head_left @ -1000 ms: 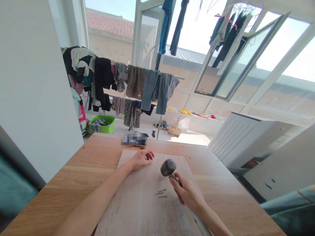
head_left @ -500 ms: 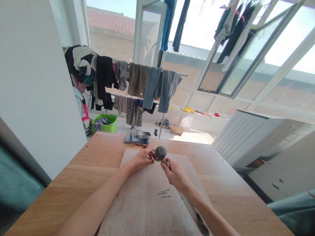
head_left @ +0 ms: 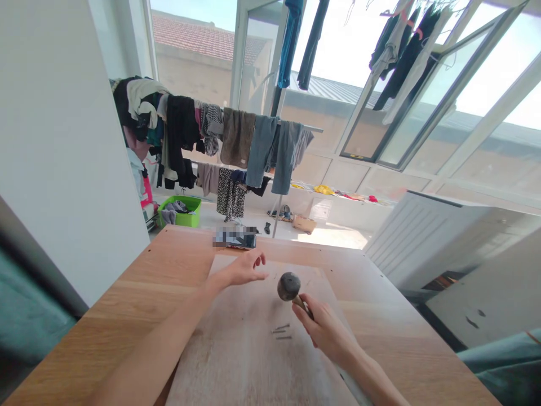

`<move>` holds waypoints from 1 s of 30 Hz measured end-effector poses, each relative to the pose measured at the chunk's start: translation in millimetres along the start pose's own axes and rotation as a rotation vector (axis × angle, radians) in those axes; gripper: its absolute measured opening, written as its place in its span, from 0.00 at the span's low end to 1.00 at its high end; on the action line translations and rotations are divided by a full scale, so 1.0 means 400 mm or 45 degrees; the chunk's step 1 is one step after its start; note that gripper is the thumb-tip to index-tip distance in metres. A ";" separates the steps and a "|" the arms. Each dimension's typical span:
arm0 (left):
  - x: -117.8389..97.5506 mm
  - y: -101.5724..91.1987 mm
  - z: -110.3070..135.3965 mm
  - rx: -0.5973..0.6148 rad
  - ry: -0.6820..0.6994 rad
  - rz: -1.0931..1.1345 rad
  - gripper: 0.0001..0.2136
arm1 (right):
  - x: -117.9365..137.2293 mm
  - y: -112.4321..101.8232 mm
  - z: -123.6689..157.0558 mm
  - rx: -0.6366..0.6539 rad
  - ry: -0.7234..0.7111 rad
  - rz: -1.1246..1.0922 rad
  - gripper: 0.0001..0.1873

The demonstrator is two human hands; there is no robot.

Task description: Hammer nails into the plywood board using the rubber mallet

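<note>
My right hand [head_left: 323, 324] is wrapped round the handle of a mallet with a dark, round head [head_left: 289, 286]. The head hangs over a pale wooden board [head_left: 236, 344], left of and beyond the fist. Above the far left part of the board is my left hand [head_left: 245, 268], thumb stretched out, fingers loosely bent and apart, with nothing visible in it. Several nails [head_left: 281, 331] lie together on the board, nearer to me than the mallet head. Small marks show on the board's far part; whether a nail stands there I cannot tell.
The board lies on a wooden table [head_left: 139, 299]. At the table's far edge is a phone [head_left: 245, 241], partly blurred out. Beyond stand a green basket [head_left: 190, 211] with clothes and a laden drying rack [head_left: 316, 129]. A white cabinet [head_left: 431, 231] is to the right.
My right hand and the mallet have moved right and towards me, away from my left hand. The left hand's fingers have opened out. The nails lie where they were.
</note>
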State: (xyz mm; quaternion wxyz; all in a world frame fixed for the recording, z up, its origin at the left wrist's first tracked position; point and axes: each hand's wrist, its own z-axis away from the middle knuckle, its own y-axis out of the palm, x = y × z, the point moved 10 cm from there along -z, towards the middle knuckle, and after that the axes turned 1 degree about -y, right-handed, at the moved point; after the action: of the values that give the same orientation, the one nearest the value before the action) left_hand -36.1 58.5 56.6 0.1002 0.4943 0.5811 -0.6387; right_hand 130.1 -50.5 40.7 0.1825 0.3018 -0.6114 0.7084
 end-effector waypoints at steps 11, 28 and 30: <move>-0.196 0.188 0.087 0.664 0.222 -0.452 0.03 | -0.021 -0.025 0.018 -0.094 -0.088 0.133 0.17; -0.167 0.097 0.077 0.537 0.074 -0.495 0.03 | -0.016 -0.025 0.021 -0.095 -0.076 0.139 0.17; -0.126 0.037 0.066 0.457 0.006 -0.462 0.09 | -0.015 -0.025 0.022 -0.089 -0.074 0.136 0.17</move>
State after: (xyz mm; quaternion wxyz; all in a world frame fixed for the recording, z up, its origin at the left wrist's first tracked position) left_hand -14.3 9.1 80.4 -0.1067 0.3930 0.5380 -0.7380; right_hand 142.7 -56.4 45.0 0.1371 0.2825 -0.6560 0.6863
